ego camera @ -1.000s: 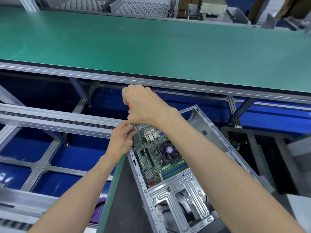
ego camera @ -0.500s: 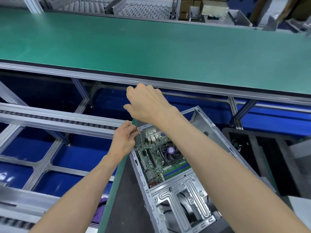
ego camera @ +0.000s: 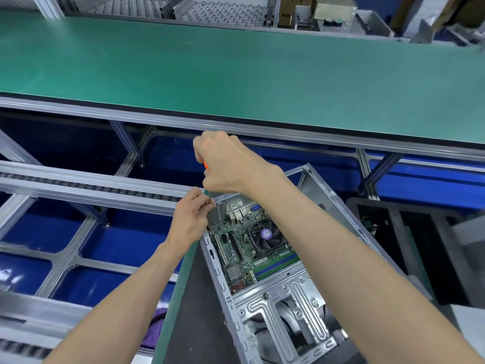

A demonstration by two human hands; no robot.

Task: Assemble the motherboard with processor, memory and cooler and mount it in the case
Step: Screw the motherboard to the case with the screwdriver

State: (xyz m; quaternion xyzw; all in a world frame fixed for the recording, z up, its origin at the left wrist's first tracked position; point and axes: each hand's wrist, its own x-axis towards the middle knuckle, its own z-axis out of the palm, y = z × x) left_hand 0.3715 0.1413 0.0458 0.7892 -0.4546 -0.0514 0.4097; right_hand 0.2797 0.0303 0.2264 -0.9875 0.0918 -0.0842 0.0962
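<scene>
Gripping orange screwdriver [ego camera: 206,165] handle, right hand [ego camera: 225,164] fisted above case [ego camera: 338,206] rear-left corner. Left hand [ego camera: 190,219] pinches shaft near tip, at motherboard [ego camera: 236,256] corner. Motherboard with cooler [ego camera: 265,237] seated inside case on bench [ego camera: 194,311].

The open metal case [ego camera: 296,306] lies on its side on a dark mat [ego camera: 199,311] atop a table [ego camera: 178,290] with a green edge strip, angled so its far corner points away. Just right of it on the same surface sits a black tray [ego camera: 420,248]. Beyond stretches a long green-topped table [ego camera: 236,69] on an aluminium frame.
</scene>
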